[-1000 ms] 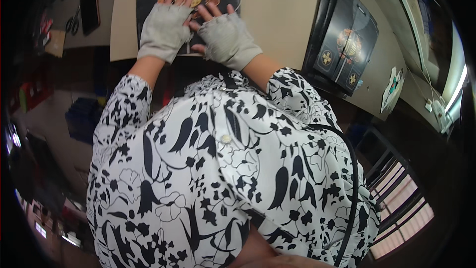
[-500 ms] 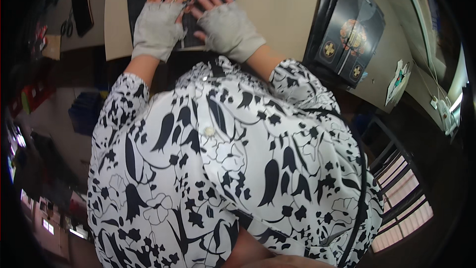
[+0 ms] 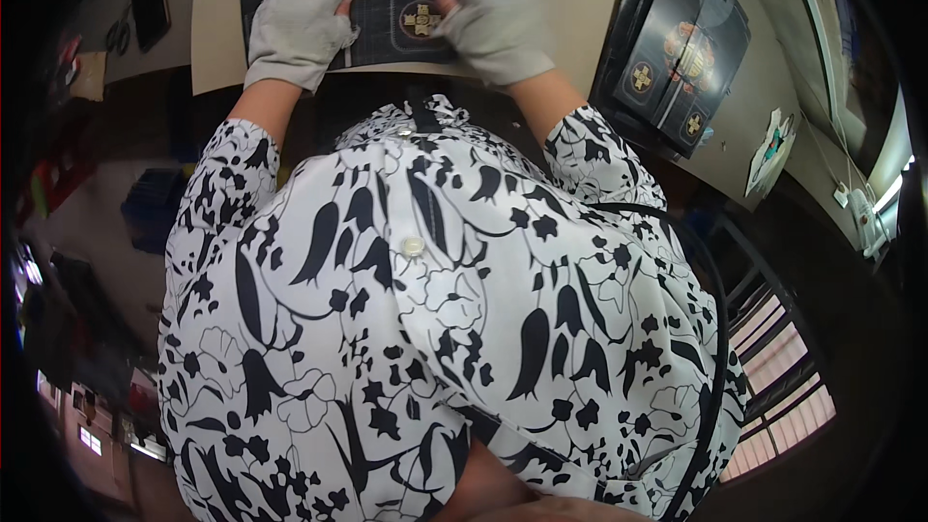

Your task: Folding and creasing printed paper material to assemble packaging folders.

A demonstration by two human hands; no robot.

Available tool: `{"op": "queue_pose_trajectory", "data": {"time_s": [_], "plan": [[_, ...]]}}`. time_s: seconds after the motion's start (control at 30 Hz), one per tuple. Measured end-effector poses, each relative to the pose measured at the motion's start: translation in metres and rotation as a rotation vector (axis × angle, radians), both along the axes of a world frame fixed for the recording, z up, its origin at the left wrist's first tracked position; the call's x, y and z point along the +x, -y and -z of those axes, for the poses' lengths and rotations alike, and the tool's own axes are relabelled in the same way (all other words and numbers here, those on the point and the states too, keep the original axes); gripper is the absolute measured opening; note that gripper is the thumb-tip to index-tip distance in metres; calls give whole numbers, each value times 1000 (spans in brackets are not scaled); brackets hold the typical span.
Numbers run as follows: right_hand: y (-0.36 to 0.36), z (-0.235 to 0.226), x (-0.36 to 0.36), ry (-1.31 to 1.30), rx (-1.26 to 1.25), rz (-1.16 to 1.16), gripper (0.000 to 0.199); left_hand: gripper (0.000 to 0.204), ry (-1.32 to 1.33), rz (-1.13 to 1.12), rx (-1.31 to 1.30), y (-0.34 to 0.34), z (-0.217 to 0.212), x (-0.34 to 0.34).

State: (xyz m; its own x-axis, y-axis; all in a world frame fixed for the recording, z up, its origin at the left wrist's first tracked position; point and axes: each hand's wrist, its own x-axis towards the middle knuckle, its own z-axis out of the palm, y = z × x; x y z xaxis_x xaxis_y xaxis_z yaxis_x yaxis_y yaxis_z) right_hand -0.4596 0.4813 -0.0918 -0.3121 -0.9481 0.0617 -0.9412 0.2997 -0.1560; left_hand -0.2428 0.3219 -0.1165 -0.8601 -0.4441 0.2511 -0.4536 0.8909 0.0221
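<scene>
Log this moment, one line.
Left hand: on black printed card | right hand: blurred, at card's right edge | right: black printed stack

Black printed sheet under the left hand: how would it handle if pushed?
Likely light and bendable: the black sheet looks thin. It probably won't roll, since it lies flat. With the left hand on it, it may bow before sliding.

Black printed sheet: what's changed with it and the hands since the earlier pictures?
The grey-gloved right hand has moved rightward, away from the grey-gloved left hand, and blurs; a gold emblem on the black printed sheet now shows. No new grip or release is visible. The left hand still rests on the sheet; the stack of black printed sheets stays put.
</scene>
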Motion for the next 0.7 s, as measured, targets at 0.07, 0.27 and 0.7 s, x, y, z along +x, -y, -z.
{"op": "queue_pose_trajectory", "data": {"time_s": [0.07,0.27,0.7], "plan": [[1,-10,29,20,11,-294,58,47,-48,39,-22,-3,-30,-24],[13,40,55,-114,13,-364,57,44,-105,140,78,7,-50,-21],[10,34,54,-84,18,-376,54,50,10,184,194,42,-44,-7]]}}
